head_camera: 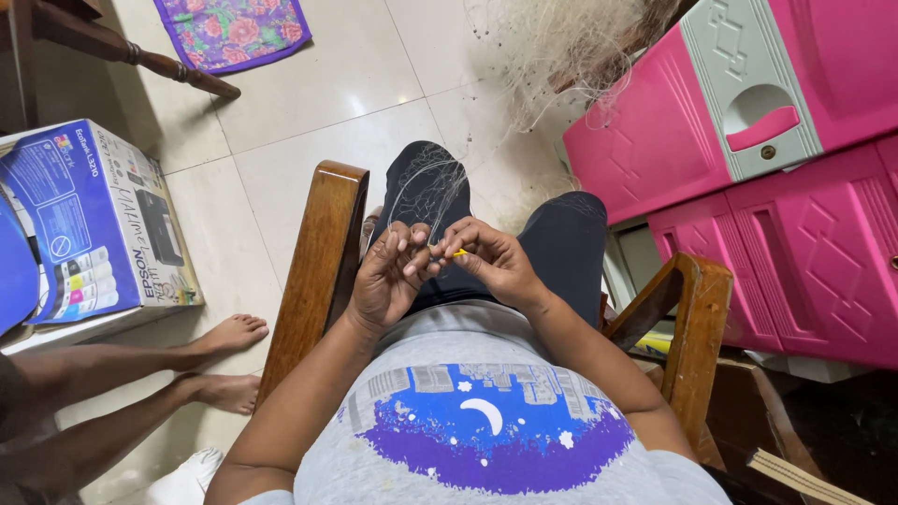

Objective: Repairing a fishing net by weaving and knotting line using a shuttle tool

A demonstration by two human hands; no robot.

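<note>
The person sat in a wooden armchair (323, 252), and both hands met over the lap, just above the dark trousers (561, 245). The left hand (388, 276) was curled, its fingers bent inward and pinching thin pale strands of fishing net (432, 187) that fanned up and away over the knee. The right hand (491, 262) was also closed, thumb and forefinger gripping a small yellow netting needle (458, 252), of which only the tip showed between the two hands. The fingertips of both hands touched or nearly touched at that spot. A larger heap of the same whitish net (552, 47) lay on the tiled floor (309, 122) ahead, reaching against a pink plastic cabinet (776, 224) with a grey door panel on the right. To the left stood a blue printer box (94, 224), and beside it the bare feet (229, 337) of another person rested on the floor, close to the chair's left arm. A floral purple mat (234, 33) lay at the far edge of the floor.
</note>
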